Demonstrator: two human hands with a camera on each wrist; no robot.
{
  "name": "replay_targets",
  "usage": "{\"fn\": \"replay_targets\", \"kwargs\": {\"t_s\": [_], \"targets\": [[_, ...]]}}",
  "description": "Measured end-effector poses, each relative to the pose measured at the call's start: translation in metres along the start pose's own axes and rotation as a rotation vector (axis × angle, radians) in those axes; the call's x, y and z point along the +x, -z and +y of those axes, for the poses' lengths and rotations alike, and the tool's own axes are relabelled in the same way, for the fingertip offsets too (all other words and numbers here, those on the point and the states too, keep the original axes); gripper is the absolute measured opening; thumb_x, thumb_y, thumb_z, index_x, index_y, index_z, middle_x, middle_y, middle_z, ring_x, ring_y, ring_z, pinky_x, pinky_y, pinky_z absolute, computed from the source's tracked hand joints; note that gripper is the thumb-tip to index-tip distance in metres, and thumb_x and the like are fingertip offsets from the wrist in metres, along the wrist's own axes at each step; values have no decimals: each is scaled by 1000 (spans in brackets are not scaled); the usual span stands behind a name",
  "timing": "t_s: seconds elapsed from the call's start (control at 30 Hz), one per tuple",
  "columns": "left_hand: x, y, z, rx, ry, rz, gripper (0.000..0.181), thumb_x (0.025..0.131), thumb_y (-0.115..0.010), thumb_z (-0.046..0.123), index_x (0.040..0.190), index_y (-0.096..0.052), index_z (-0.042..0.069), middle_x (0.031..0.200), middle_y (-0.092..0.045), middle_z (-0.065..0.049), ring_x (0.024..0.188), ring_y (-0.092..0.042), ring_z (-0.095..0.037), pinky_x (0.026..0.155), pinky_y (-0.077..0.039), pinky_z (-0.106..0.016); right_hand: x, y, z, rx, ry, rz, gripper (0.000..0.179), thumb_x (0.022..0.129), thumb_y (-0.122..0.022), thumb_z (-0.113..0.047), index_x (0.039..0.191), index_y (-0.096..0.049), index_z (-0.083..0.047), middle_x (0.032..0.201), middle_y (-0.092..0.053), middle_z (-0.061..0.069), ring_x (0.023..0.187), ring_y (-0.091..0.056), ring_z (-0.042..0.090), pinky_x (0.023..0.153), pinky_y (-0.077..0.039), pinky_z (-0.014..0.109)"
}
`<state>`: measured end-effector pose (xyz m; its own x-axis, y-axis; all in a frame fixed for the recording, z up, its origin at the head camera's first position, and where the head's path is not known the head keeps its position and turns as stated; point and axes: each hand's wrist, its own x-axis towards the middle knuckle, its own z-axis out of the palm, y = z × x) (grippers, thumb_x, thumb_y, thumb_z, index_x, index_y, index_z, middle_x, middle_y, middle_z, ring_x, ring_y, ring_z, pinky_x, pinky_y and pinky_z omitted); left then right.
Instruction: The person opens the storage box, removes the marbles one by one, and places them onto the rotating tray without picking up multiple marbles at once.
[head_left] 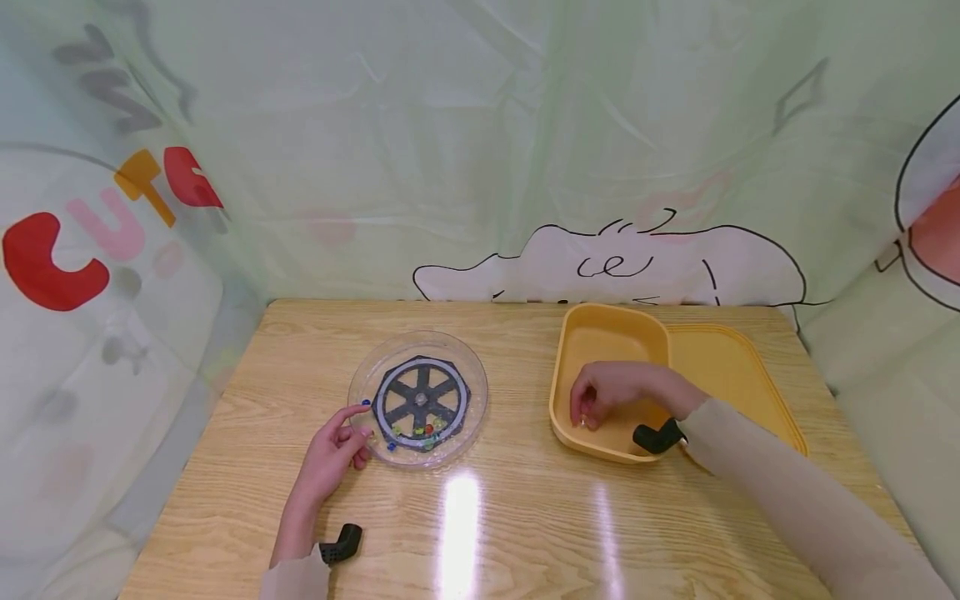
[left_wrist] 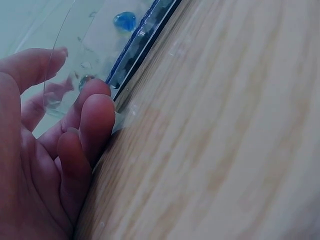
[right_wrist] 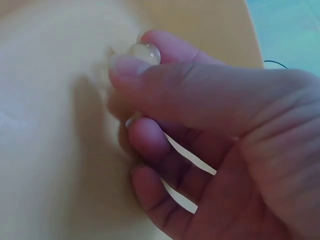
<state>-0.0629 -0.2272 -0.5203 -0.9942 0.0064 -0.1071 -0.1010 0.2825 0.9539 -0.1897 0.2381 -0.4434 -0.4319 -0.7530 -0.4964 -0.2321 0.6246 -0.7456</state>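
My left hand [head_left: 335, 454] is at the near-left rim of a clear round dish [head_left: 480, 417], its thumb and fingers gripping the edge. Inside the dish is a dark wheel-like pattern with spokes [head_left: 421, 400]. Small colored beads lie toward its near side, among them a red one [head_left: 429, 430] and a blue one [head_left: 392, 447]. In the left wrist view a blue bead [left_wrist: 125, 21] shows through the clear plastic. My right hand [head_left: 611, 392] reaches down into a yellow bin [head_left: 592, 329]. Between thumb and index finger it pinches a clear glass marble [right_wrist: 147, 52], while the other fingers curl.
A yellow lid [head_left: 727, 375] lies to the right of the bin, partly under the right forearm. Wooden tabletop [head_left: 517, 500] stretches between dish and bin. A printed cloth backdrop [head_left: 375, 167] hangs behind the table and along its sides.
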Motion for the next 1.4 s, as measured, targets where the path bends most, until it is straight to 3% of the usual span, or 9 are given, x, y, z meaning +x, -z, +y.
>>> {"fn": "replay_targets", "kwargs": {"t_s": [0.33,0.57,0.77,0.9,1.03,1.4], "targets": [[1,-1,1,-7,24,-11,36,99,-63,11,134,-57,12,74,-63,-13,58,-59,-22,57,-53,-30,-9,4,3,57,131,33,11,83,-75,2,94,-74,-2,87,-71,7,77,-60,15,73,-52,27],[0,1,0,-9,51,0,37,99,-62,11,136,-56,15,77,-64,-13,60,-60,-22,58,-54,-31,-17,6,-13,57,150,90,11,85,-73,-3,96,-75,-4,91,-71,6,82,-61,22,74,-53,30],[-2,2,2,-7,36,2,37,99,-63,15,136,-56,14,75,-63,-14,58,-59,-22,58,-53,-30,-21,2,-27,67,212,137,11,87,-75,-6,97,-74,-5,92,-70,6,81,-60,20,72,-51,27],[-3,2,2,-20,27,-6,38,99,-64,15,136,-56,12,74,-63,-15,58,-59,-21,57,-53,-30,-21,-5,-33,68,277,198,10,88,-75,-7,97,-73,-5,90,-69,8,80,-60,20,72,-52,28],[-3,2,0,-21,33,-3,38,99,-64,13,136,-57,12,73,-63,-13,58,-60,-21,57,-53,-30,-18,-14,-40,46,327,274,9,89,-74,-8,98,-73,-8,88,-69,1,80,-61,20,74,-53,31],[-1,1,3,-1,13,-10,37,99,-63,13,136,-56,12,74,-64,-12,58,-60,-21,57,-54,-31,0,-43,-67,25,292,494,13,94,-71,-17,106,-73,-13,95,-69,-6,84,-60,16,78,-52,33]]}}
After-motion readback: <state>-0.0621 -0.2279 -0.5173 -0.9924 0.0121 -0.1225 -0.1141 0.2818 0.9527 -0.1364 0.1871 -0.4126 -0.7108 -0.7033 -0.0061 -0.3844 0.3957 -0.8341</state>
